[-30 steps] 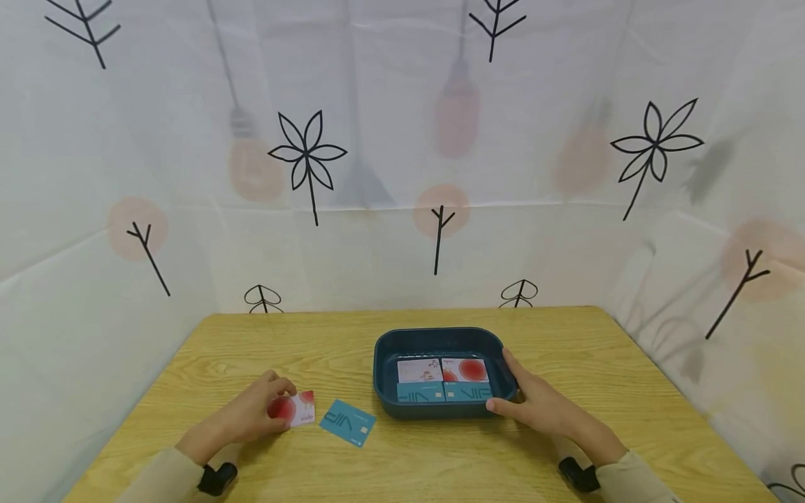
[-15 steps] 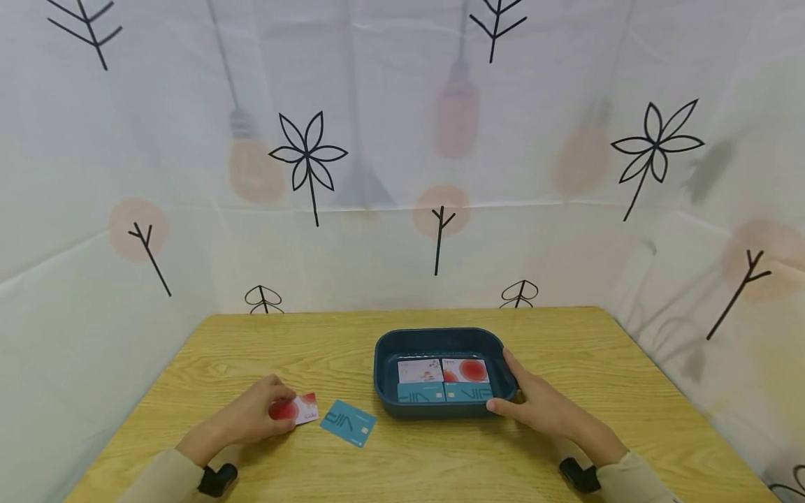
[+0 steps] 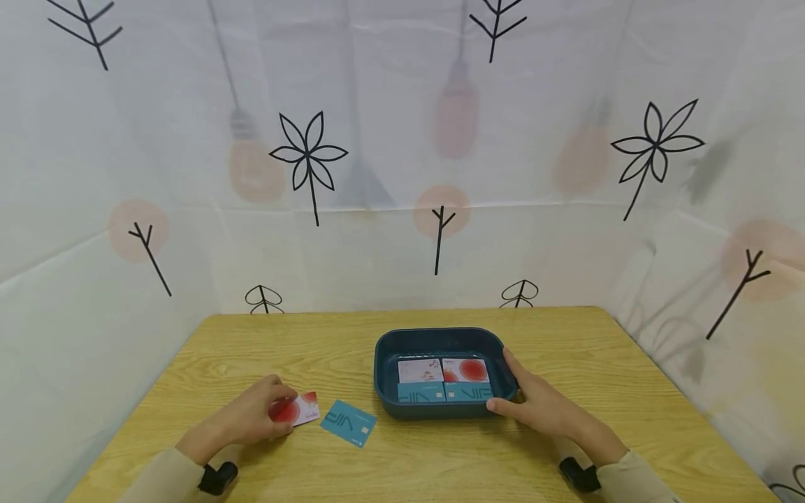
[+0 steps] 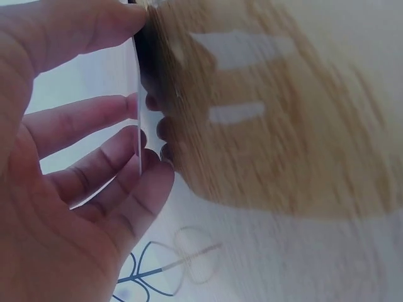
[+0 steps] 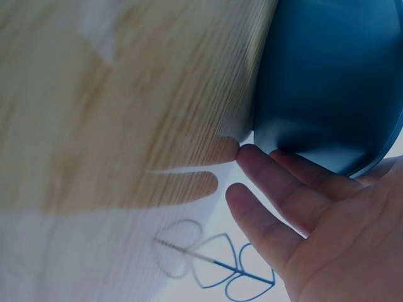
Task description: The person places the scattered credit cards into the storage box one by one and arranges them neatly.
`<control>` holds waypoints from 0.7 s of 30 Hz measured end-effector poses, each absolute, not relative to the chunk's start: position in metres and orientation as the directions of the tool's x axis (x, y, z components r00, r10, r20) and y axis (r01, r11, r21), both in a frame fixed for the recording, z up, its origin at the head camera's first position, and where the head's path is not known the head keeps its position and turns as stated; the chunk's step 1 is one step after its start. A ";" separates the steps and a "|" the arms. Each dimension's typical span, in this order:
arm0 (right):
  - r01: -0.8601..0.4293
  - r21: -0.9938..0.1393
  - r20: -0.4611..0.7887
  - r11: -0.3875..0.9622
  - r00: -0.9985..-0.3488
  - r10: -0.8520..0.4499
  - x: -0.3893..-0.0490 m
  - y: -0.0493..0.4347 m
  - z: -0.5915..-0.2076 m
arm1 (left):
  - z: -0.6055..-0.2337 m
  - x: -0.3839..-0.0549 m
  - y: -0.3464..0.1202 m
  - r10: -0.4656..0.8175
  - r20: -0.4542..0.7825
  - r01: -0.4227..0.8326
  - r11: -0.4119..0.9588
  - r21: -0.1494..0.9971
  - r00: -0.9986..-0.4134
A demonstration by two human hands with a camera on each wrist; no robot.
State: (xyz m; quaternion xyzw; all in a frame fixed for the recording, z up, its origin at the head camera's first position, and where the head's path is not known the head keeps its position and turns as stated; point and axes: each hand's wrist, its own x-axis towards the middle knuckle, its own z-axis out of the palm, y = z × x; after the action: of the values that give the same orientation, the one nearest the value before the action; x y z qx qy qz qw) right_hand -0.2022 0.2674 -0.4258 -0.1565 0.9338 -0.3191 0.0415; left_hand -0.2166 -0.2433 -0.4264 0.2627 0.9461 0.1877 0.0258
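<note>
My left hand (image 3: pixel 250 411) pinches a white card with red circles (image 3: pixel 305 408) between thumb and fingers, low over the table on the left. In the left wrist view that card (image 4: pixel 139 119) shows edge-on, standing between the thumb and the fingertips. Just right of it lies a teal card (image 3: pixel 349 423), flat and slanted. My right hand (image 3: pixel 548 408) grips the right front corner of a dark blue plastic tray (image 3: pixel 440 412), thumb at the front rim and fingers along the right side. Inside the tray are a pale card (image 3: pixel 419 370), a red-and-white card (image 3: pixel 465 370) and two teal cards (image 3: pixel 420 393).
The wooden table (image 3: pixel 314 349) has a glossy top that reflects the fingers in both wrist views. A white cloth (image 3: pixel 377 265) with plant drawings hangs behind it and at both sides. A black band (image 3: pixel 217 479) sits on the left wrist.
My left hand has shifted very slightly right, and the card in it has turned a little, its right end now farther right. My right hand and the tray stay in place.
</note>
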 end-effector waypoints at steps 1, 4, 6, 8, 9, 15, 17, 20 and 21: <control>-0.266 -0.610 0.022 0.747 -0.947 -0.320 -0.202 0.267 -0.425 | -0.426 -0.217 -0.243 0.507 0.049 0.488 0.793 0.366 -0.860; -0.268 -0.611 0.022 0.745 -0.946 -0.322 -0.201 0.267 -0.425 | -0.426 -0.217 -0.243 0.500 0.060 0.487 0.800 0.351 -0.864; -0.268 -0.611 0.023 0.745 -0.946 -0.322 -0.201 0.267 -0.424 | -0.425 -0.218 -0.242 0.485 0.068 0.477 0.809 0.344 -0.872; -0.267 -0.614 0.023 0.743 -0.946 -0.322 -0.201 0.267 -0.424 | -0.424 -0.219 -0.241 0.474 0.080 0.470 0.813 0.345 -0.877; -0.267 -0.614 0.021 0.743 -0.947 -0.322 -0.201 0.267 -0.424 | -0.424 -0.219 -0.241 0.467 0.084 0.466 0.816 0.342 -0.880; -0.264 -0.620 0.017 0.739 -0.946 -0.324 -0.201 0.267 -0.422 | -0.420 -0.222 -0.235 0.464 0.144 0.485 0.814 0.320 -0.874; -0.262 -0.625 0.014 0.735 -0.946 -0.324 -0.200 0.266 -0.422 | -0.420 -0.223 -0.233 0.473 0.170 0.503 0.805 0.314 -0.864; -0.254 -0.630 0.010 0.734 -0.948 -0.319 -0.200 0.265 -0.421 | -0.419 -0.225 -0.228 0.484 0.194 0.521 0.799 0.301 -0.853; -0.252 -0.631 0.009 0.734 -0.948 -0.317 -0.200 0.265 -0.421 | -0.419 -0.226 -0.225 0.486 0.199 0.525 0.797 0.299 -0.851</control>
State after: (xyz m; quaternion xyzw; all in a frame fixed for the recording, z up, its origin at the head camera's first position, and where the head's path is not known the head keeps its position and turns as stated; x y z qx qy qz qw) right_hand -0.2000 0.2652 -0.4214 -0.1529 0.9299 -0.3310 0.0493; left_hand -0.2262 -0.2254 -0.4187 0.2670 0.9462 0.1738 -0.0563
